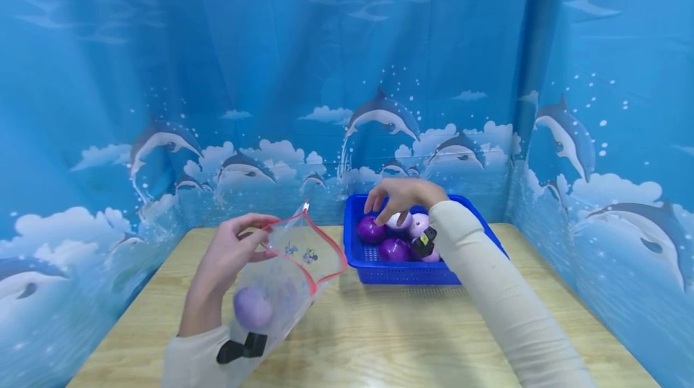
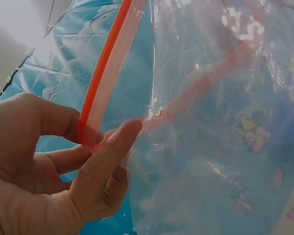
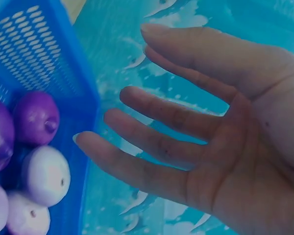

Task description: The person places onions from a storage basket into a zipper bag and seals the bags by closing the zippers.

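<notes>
Left hand [image 1: 230, 250], lower left of center in the head view, grips the rim of a clear zip bag [image 1: 282, 276]; the left wrist view shows fingers and thumb pinching the red edge strip. Bag mouth gapes toward upper right, white zip slider [image 1: 306, 207] at its top corner, small cartoon prints on the film. One pale purple ball [image 1: 253, 308] sits inside the bag, lower part, near the left wrist. Right hand [image 1: 403, 192], right of center, grasps nothing: fingers apart, slightly bent, above the blue basket [image 1: 409, 275]. Fingertips hang over a dark purple ball [image 1: 372, 230] and a white ball [image 1: 399, 221]; can't tell from the head view if they touch. Basket also holds another dark purple ball [image 1: 394, 250] at the front, a pale pink ball [image 1: 418, 225] beside the white one, and one more pale ball, partly hidden by the black wrist mount [image 1: 425, 242]. Basket stands at the far right of the wooden surface [image 1: 374, 340]; dolphin-print curtain [image 1: 303, 75] behind.
</notes>
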Tool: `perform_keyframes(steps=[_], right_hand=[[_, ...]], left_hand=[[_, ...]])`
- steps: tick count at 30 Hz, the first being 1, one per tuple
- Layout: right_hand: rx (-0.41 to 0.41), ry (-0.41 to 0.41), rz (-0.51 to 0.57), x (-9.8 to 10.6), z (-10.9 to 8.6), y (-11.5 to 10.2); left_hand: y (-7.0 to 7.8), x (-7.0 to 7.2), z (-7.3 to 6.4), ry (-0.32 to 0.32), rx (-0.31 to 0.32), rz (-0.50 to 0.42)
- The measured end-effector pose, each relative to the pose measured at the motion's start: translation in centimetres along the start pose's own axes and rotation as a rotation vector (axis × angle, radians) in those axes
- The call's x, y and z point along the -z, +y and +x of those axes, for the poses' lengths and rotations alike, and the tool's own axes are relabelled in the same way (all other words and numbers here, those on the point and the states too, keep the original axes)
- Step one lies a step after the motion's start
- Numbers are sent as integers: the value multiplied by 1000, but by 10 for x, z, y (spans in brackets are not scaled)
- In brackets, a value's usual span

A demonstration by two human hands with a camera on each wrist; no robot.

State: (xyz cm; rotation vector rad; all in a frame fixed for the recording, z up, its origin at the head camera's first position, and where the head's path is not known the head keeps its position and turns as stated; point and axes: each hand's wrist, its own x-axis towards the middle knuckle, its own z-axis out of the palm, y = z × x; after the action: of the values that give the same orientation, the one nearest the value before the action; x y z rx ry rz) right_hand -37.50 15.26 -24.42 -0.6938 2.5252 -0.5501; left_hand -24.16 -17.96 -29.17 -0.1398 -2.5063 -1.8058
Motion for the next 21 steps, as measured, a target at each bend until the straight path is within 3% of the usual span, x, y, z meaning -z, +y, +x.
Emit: perform_keyframes(steps=[8, 21], right_hand=[[-93, -12, 56, -6, 2, 26], [-180, 4, 120, -15, 3, 73]], left_hand=[[0, 0, 1, -1, 2, -10], [-1, 0, 0, -4, 3, -15]])
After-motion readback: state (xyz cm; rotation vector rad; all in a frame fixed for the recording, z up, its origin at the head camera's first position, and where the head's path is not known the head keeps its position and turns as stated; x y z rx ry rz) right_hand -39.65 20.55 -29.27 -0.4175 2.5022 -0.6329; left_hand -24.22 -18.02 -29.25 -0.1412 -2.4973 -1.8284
